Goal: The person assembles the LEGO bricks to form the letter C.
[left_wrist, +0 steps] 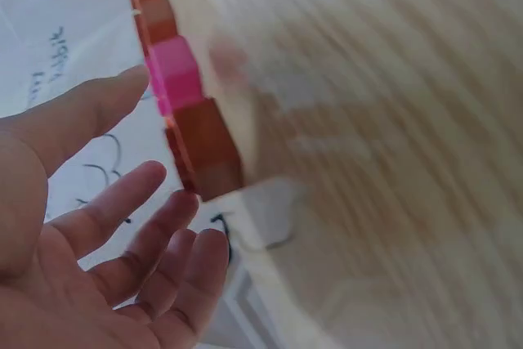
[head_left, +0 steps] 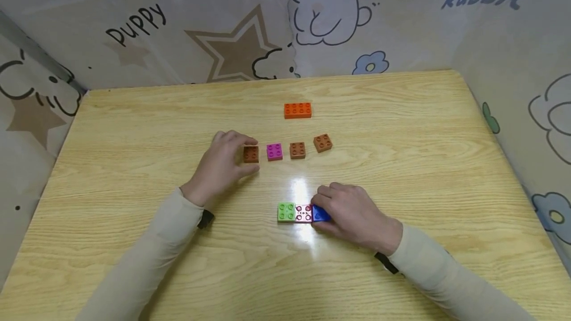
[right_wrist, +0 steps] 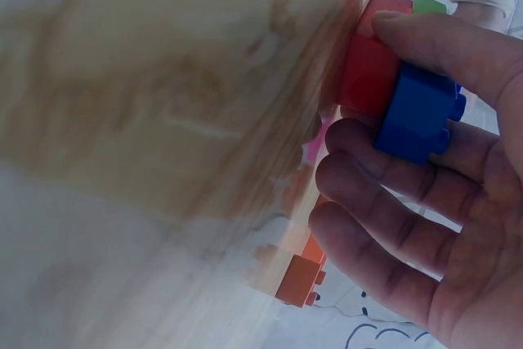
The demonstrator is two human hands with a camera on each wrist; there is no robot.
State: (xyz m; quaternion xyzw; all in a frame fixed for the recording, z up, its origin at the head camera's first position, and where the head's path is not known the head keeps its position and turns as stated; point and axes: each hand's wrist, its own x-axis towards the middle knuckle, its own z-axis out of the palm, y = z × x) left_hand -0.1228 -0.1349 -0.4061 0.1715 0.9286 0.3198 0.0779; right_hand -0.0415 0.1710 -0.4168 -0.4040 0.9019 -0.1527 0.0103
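Observation:
In the head view my left hand [head_left: 220,165] reaches around a brown toy brick [head_left: 251,154], thumb and fingers spread on either side. The left wrist view shows those fingers relaxed and apart, beside the brown brick [left_wrist: 206,149] and a pink brick [left_wrist: 176,75]. My right hand [head_left: 357,212] pinches a blue brick [head_left: 320,213] at the right end of a short row. Beside it sit a red brick [head_left: 304,213] and a light green brick [head_left: 286,212]. The right wrist view has the blue brick [right_wrist: 417,112] between thumb and fingers, with the thumb tip overlapping the red brick [right_wrist: 368,71].
To the right of the left hand lie a magenta brick [head_left: 274,152] and two brown bricks, one straight [head_left: 297,150] and one turned [head_left: 323,142]. A longer orange brick [head_left: 297,110] lies farther back. Cartoon-printed sheeting [head_left: 410,28] borders the wooden table [head_left: 134,128].

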